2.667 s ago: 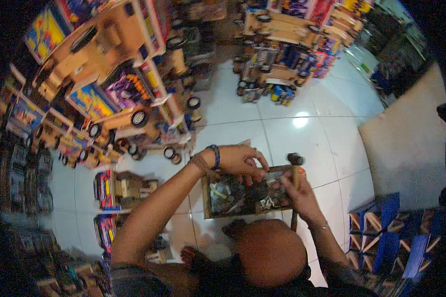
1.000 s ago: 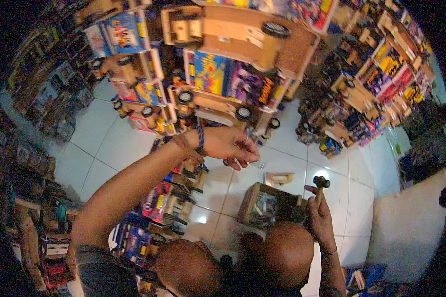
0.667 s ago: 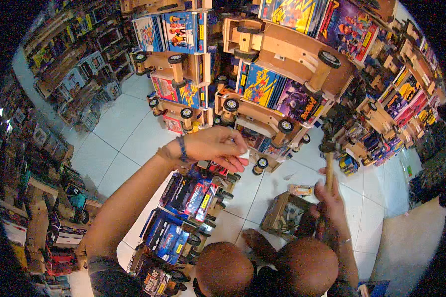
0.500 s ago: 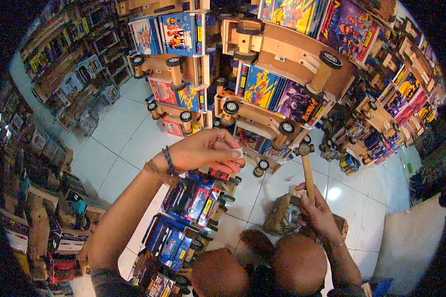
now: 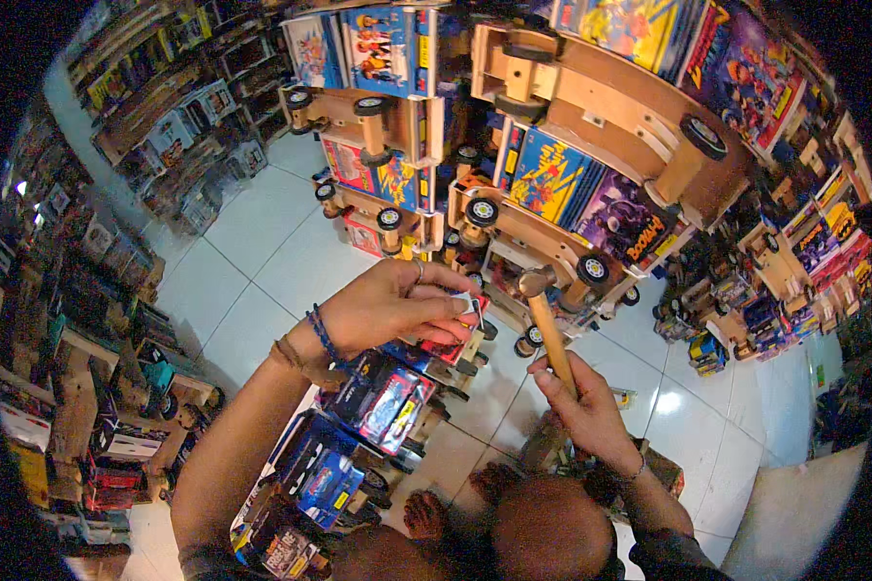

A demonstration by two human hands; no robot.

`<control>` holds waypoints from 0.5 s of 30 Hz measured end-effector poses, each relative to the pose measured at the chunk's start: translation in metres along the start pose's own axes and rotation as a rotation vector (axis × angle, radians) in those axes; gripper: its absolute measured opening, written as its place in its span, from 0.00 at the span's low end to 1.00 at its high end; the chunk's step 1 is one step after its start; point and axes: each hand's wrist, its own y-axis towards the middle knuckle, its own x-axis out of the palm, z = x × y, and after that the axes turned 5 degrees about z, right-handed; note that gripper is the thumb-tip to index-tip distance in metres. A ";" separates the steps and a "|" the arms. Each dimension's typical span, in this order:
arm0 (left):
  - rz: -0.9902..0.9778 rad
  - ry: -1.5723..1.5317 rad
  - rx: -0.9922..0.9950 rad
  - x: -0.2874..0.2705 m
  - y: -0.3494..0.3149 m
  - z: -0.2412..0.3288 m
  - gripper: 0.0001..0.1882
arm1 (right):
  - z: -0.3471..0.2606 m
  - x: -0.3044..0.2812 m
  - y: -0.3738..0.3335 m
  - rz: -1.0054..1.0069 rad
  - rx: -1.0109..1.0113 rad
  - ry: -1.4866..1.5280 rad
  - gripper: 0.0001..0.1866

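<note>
My left hand point(image 5: 388, 308), with a ring and bracelets, pinches a small flat white piece point(image 5: 467, 303) between thumb and fingers. It is over the front end of a red toy truck point(image 5: 452, 339), the farthest in a row beside my knees. My right hand point(image 5: 583, 402) grips the wooden handle of a hammer point(image 5: 552, 341). The hammer is raised with its metal head up, a short way right of the white piece and apart from it. Closer to me in the row are a dark blue toy truck point(image 5: 363, 392) and another blue toy truck point(image 5: 325, 474).
Stacked wooden toy trucks point(image 5: 533, 179) with black wheels and bright printed sides rise ahead. More trucks point(image 5: 775, 261) crowd the right, and others point(image 5: 126, 436) line the left. A wooden box point(image 5: 545, 441) sits on the white tiled floor point(image 5: 247, 242), partly hidden by my right hand.
My right hand has lifted the hammer leftward, closer to my left hand. My left hand keeps its pinch on the white piece, over the red truck. The whole view has shifted slightly.
</note>
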 end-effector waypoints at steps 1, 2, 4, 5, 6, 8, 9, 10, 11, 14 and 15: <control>-0.014 -0.026 0.035 0.005 0.004 0.001 0.18 | 0.003 -0.005 -0.001 -0.001 -0.013 0.026 0.15; -0.023 -0.040 0.042 0.013 0.008 0.000 0.18 | 0.008 -0.010 -0.003 0.009 -0.008 0.032 0.14; -0.055 -0.069 -0.037 0.032 0.026 -0.002 0.15 | 0.023 -0.030 -0.014 0.058 0.071 0.066 0.14; -0.114 -0.053 -0.014 0.048 0.042 -0.006 0.14 | 0.033 -0.044 -0.020 0.120 0.047 0.070 0.14; -0.169 -0.042 -0.010 0.067 0.058 -0.015 0.13 | 0.045 -0.059 -0.028 0.185 0.069 0.042 0.15; -0.349 -0.073 0.109 0.107 0.090 -0.036 0.10 | 0.068 -0.090 -0.049 0.303 0.097 -0.010 0.16; -0.381 0.031 0.092 0.135 0.107 -0.051 0.10 | 0.077 -0.104 -0.061 0.355 0.098 -0.032 0.18; -0.439 0.088 0.146 0.168 0.126 -0.066 0.10 | 0.085 -0.117 -0.077 0.419 0.194 0.039 0.18; -0.476 0.152 0.155 0.196 0.144 -0.079 0.10 | 0.092 -0.128 -0.090 0.480 0.241 0.005 0.18; -0.476 0.416 0.353 0.272 0.166 -0.122 0.14 | 0.113 -0.149 -0.137 0.626 0.405 -0.057 0.19; -0.509 0.400 0.294 0.293 0.162 -0.137 0.17 | 0.123 -0.150 -0.152 0.660 0.360 -0.058 0.15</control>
